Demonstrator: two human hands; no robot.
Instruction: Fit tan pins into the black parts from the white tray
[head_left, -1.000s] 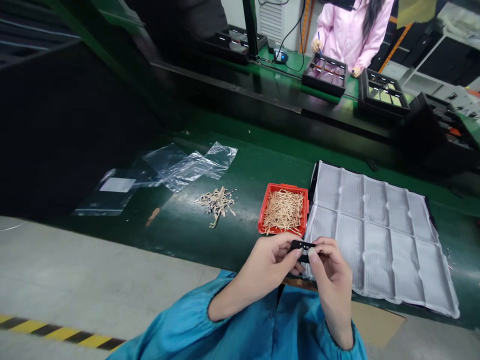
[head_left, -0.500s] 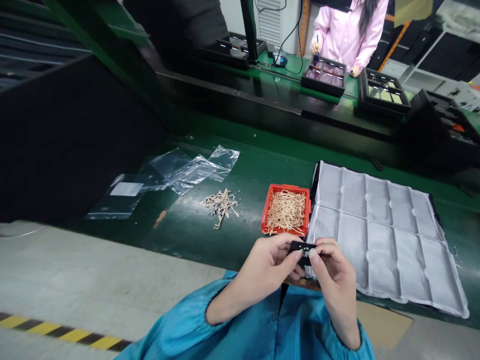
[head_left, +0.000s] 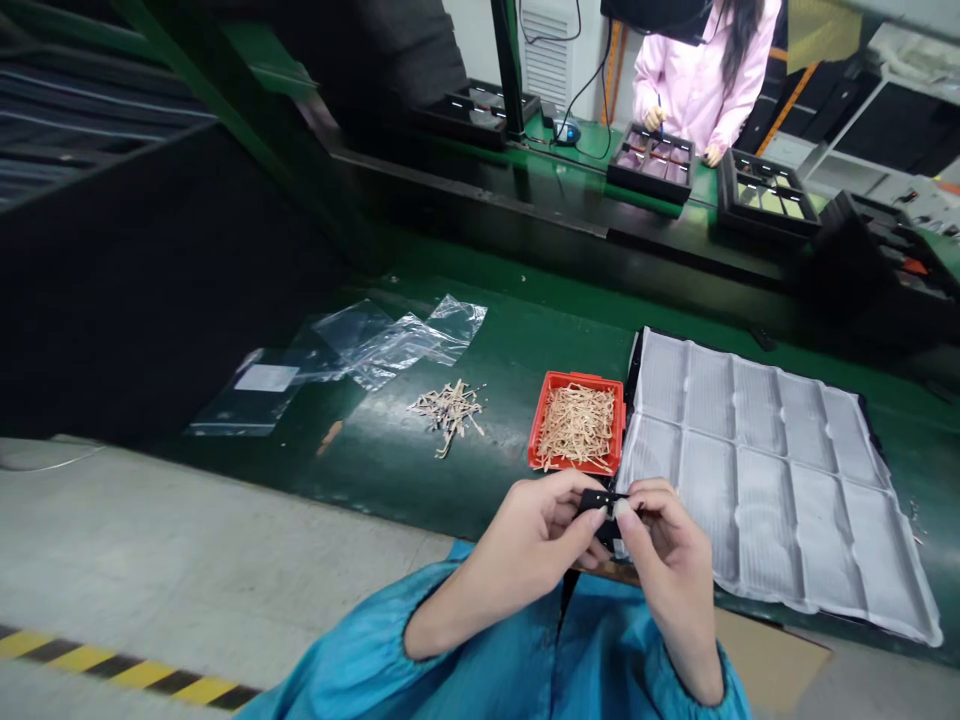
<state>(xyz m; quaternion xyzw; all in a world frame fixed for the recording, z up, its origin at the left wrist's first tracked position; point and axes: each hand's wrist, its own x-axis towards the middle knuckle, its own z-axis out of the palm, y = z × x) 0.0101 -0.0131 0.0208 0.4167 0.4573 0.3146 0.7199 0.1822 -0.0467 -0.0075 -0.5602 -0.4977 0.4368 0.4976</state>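
Observation:
My left hand [head_left: 536, 540] and my right hand [head_left: 664, 555] meet in front of me, both pinched on a small black part [head_left: 598, 502] held between the fingertips. Just beyond them an orange tray [head_left: 576, 424] holds several thin tan strips. A loose heap of the same tan strips [head_left: 450, 410] lies on the green belt to its left. To the right lies a white padded sheet [head_left: 765, 470] over a black tray, its near left corner close to my right hand. Both my sleeves are blue.
Clear plastic bags [head_left: 360, 345] lie on the green conveyor belt [head_left: 495, 350] at the left. Across the line a person in a pink coat [head_left: 694, 80] works over black compartment trays [head_left: 651, 160]. A yellow-black stripe [head_left: 112, 670] marks the grey floor.
My hands have stayed together on the black part with only slight finger movement. The view has shifted a little to the left and up.

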